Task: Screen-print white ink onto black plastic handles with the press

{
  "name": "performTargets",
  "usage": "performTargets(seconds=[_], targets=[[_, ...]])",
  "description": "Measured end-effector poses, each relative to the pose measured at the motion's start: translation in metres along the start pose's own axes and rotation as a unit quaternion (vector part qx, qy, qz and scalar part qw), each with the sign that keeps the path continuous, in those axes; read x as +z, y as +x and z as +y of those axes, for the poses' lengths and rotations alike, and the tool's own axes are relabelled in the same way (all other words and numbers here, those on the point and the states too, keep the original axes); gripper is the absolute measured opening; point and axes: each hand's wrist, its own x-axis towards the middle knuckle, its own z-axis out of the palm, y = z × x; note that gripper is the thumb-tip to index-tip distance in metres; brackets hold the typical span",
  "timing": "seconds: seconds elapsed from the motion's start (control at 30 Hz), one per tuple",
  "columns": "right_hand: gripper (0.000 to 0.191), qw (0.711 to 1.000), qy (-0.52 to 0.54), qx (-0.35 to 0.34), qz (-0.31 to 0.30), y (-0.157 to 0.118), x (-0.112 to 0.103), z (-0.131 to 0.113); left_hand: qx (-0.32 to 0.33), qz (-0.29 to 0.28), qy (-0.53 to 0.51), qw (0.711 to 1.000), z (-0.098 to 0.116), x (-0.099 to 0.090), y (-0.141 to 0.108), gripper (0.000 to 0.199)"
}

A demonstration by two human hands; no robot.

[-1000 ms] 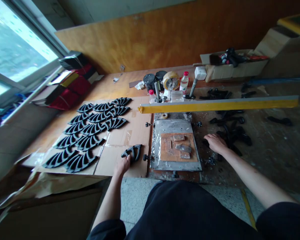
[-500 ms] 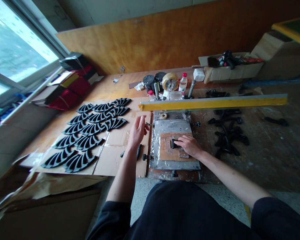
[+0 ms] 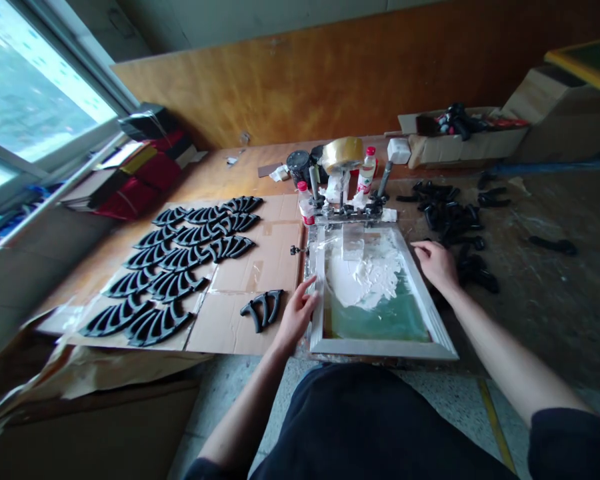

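Note:
A screen frame (image 3: 380,348) lies flat over the metal base, with white paste (image 3: 375,280) spread across its green mesh (image 3: 385,323). My left hand (image 3: 297,313) is at the frame's left edge, fingers apart, holding nothing. Beyond the right edge is my right hand (image 3: 436,267), its thumb and index finger drawn together; whether anything is between them is too small to tell. A clear squeegee-like block (image 3: 353,241) stands in the paste near the hinge end. The wooden jig beneath the frame is hidden.
Rows of black curved parts (image 3: 165,283) lie on cardboard (image 3: 220,327) at the left, with a few nearer the frame. A heap of black parts (image 3: 450,217) is at the right. Bottles (image 3: 367,170), tape (image 3: 343,153) and clamp posts stand behind the frame.
The frame has come down from its raised position and covers the base. My left hand has moved down and towards me; my right hand has left the small black part and moved right.

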Motion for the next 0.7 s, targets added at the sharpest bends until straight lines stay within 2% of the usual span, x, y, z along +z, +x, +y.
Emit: performTargets(seconds=[0.07,0.1,0.13,0.17,0.23,0.3,0.37,0.47,0.53,0.57,0.63,0.7], targets=[[0.043,0.999,0.01,-0.024,0.037,0.019,0.002,-0.022,-0.02,0.011,0.05,0.998,-0.026,0.005,0.005,0.065],[0.054,0.997,0.011,-0.06,0.039,0.027,0.006,-0.038,-0.026,0.017,0.083,0.996,-0.035,0.007,0.009,0.064],[0.063,0.995,0.001,-0.097,0.025,0.034,0.011,-0.056,-0.03,0.023,0.113,0.993,-0.042,0.009,0.012,0.063],[0.064,0.992,-0.014,-0.126,-0.006,0.039,0.017,-0.074,-0.033,0.025,0.137,0.99,-0.047,0.01,0.016,0.062],[0.043,0.983,-0.041,-0.15,-0.094,0.042,0.027,-0.102,-0.037,0.023,0.172,0.984,-0.052,0.011,0.021,0.058],[0.017,0.973,-0.056,-0.147,-0.169,0.032,0.033,-0.116,-0.043,0.019,0.196,0.979,-0.054,0.011,0.023,0.056],[0.004,0.964,-0.065,-0.162,-0.198,0.012,0.034,-0.118,-0.049,0.014,0.213,0.976,-0.056,0.01,0.024,0.054],[0.016,0.936,-0.049,-0.273,-0.219,-0.019,0.026,-0.109,-0.05,0.011,0.222,0.974,-0.059,0.009,0.024,0.054],[0.021,0.904,-0.013,-0.346,-0.25,-0.028,0.017,-0.102,-0.049,0.015,0.222,0.974,-0.061,0.009,0.025,0.055],[0.021,0.893,0.003,-0.362,-0.267,-0.028,0.013,-0.1,-0.047,0.017,0.22,0.974,-0.062,0.009,0.025,0.055],[0.018,0.895,0.02,-0.347,-0.279,-0.023,0.01,-0.098,-0.043,0.022,0.21,0.976,-0.062,0.009,0.025,0.054],[0.016,0.921,0.024,-0.306,-0.241,-0.02,0.014,-0.099,-0.037,0.025,0.196,0.98,-0.061,0.01,0.024,0.054]])
